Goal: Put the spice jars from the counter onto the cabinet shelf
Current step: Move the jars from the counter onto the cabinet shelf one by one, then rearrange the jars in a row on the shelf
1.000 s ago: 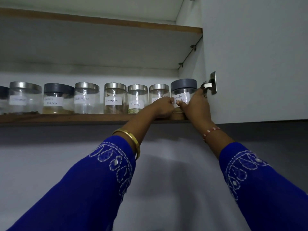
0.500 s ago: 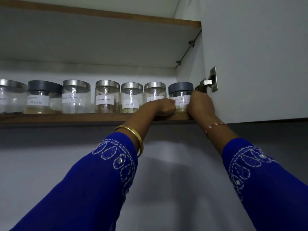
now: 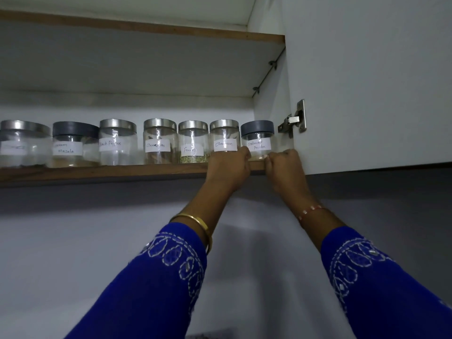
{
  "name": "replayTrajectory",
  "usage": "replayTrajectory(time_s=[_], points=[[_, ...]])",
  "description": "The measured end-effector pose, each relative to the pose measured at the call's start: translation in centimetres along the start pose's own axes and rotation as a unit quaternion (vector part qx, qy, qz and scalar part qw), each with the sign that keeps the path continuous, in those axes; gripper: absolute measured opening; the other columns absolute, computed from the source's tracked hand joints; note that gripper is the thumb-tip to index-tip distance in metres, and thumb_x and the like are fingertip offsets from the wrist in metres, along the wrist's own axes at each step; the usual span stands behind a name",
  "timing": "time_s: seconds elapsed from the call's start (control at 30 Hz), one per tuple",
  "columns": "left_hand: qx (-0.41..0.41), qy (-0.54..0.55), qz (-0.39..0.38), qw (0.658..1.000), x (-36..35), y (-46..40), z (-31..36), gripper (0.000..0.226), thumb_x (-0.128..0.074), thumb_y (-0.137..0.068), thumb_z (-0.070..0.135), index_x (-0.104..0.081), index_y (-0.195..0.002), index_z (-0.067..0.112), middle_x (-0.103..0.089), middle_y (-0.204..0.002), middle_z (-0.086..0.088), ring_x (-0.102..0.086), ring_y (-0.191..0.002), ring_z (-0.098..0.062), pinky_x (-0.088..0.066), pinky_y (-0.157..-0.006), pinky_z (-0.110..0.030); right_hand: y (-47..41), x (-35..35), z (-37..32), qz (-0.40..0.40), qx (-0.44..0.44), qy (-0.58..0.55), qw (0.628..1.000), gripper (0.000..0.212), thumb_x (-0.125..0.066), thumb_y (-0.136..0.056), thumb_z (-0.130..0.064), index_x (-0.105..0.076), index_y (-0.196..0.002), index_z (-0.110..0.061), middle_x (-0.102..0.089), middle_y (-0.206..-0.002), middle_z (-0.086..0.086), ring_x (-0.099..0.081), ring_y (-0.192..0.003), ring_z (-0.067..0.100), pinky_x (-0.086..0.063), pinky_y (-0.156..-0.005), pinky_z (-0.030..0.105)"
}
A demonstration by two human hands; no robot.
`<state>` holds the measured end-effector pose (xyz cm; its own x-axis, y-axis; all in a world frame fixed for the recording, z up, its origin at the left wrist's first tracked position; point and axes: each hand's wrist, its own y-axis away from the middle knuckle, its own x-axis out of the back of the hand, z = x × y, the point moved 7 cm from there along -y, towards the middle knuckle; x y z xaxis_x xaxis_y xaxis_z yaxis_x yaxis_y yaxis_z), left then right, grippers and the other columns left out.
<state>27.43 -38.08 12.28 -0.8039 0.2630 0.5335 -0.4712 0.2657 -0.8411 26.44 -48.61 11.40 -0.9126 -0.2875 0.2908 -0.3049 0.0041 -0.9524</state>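
Observation:
A row of several labelled glass spice jars stands on the wooden cabinet shelf (image 3: 97, 172). At its right end is the grey-lidded coriander powder jar (image 3: 257, 134), resting on the shelf next to a steel-lidded cinnamon jar (image 3: 224, 139). My left hand (image 3: 230, 167) and my right hand (image 3: 285, 167) reach up to the shelf edge. Their curled fingers press against the lower left and lower right sides of the coriander jar. The jar's base is hidden behind my fingers.
Further left stand the fennel jar (image 3: 193, 143), another cinnamon jar (image 3: 159, 141), black pepper jar (image 3: 118, 143) and grey-lidded garam masala jar (image 3: 73, 144). The open white cabinet door (image 3: 367, 81) with its metal hinge (image 3: 295, 119) is just right of my right hand. An upper shelf (image 3: 146, 28) lies overhead.
The coriander powder jar went from the shelf's front edge back into line with the others. Both hands slid down from its label to its base.

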Motion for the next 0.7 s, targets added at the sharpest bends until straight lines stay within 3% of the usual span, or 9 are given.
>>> replayTrajectory(time_s=[0.07, 0.1, 0.17, 0.27, 0.4, 0.7], points=[[-0.031, -0.043, -0.013, 0.998, -0.3, 1.4, 0.0, 0.040, -0.033, -0.092, 0.024, -0.048, -0.127, 0.015, -0.059, -0.122, -0.014, -0.053, -0.114, -0.032, -0.034, -0.100, -0.040, 1.3, -0.7, 0.5, -0.028, -0.005, 0.004, 1.000, 0.034, -0.043, -0.090, -0.014, -0.067, -0.102, 0.007, -0.070, -0.089, 0.028, -0.061, -0.089, 0.046, -0.047, -0.086, 0.045], [-0.044, -0.072, -0.035, 0.996, -0.6, 2.3, -0.2, 0.046, -0.039, -0.090, 0.022, -0.039, -0.135, 0.014, -0.050, -0.133, -0.014, -0.044, -0.124, -0.031, -0.027, -0.109, -0.043, 1.9, -0.8, 0.4, -0.039, -0.007, 0.008, 0.999, 0.036, -0.044, -0.090, -0.014, -0.063, -0.113, 0.007, -0.067, -0.101, 0.030, -0.057, -0.099, 0.049, -0.044, -0.093, 0.048], [-0.063, -0.095, -0.056, 0.992, -0.7, 3.6, -0.3, 0.062, -0.044, -0.087, 0.017, -0.022, -0.145, 0.012, -0.033, -0.147, -0.014, -0.028, -0.136, -0.031, -0.015, -0.117, -0.043, 2.7, -0.8, 0.4, -0.066, -0.009, 0.024, 0.997, 0.040, -0.050, -0.091, -0.009, -0.052, -0.128, 0.004, -0.056, -0.125, 0.030, -0.048, -0.117, 0.050, -0.037, -0.103, 0.049], [-0.071, -0.076, -0.063, 0.993, 0.4, 5.4, -0.6, 0.067, -0.040, -0.088, 0.013, -0.010, -0.148, 0.008, -0.013, -0.156, -0.014, -0.008, -0.145, -0.030, -0.003, -0.120, -0.041, 3.7, -0.3, -0.9, -0.107, 0.008, 0.037, 0.994, 0.050, -0.047, -0.095, -0.015, -0.033, -0.142, -0.001, -0.037, -0.147, 0.021, -0.032, -0.136, 0.037, -0.024, -0.114, 0.041], [-0.067, -0.044, -0.112, 0.991, 0.5, 9.2, -3.1, 0.069, -0.037, -0.089, 0.004, -0.002, -0.149, 0.009, 0.001, -0.159, -0.008, 0.002, -0.147, -0.021, 0.001, -0.119, -0.037, 5.2, 0.1, -4.0, -0.157, 0.037, 0.056, 0.985, 0.057, -0.041, -0.098, -0.022, -0.019, -0.147, -0.003, -0.019, -0.155, 0.015, -0.015, -0.145, 0.028, -0.011, -0.119, 0.035], [0.035, -0.097, -0.120, 0.987, 8.3, 16.9, -17.4, 0.056, -0.031, -0.097, 0.012, -0.009, -0.148, 0.009, -0.011, -0.158, -0.009, -0.009, -0.147, -0.022, -0.005, -0.120, -0.036, 6.4, -0.3, -15.9, -0.168, 0.126, 0.034, 0.977, 0.062, -0.042, -0.097, -0.028, -0.017, -0.147, -0.001, -0.017, -0.154, 0.021, -0.013, -0.145, 0.033, -0.006, -0.119, 0.040]])
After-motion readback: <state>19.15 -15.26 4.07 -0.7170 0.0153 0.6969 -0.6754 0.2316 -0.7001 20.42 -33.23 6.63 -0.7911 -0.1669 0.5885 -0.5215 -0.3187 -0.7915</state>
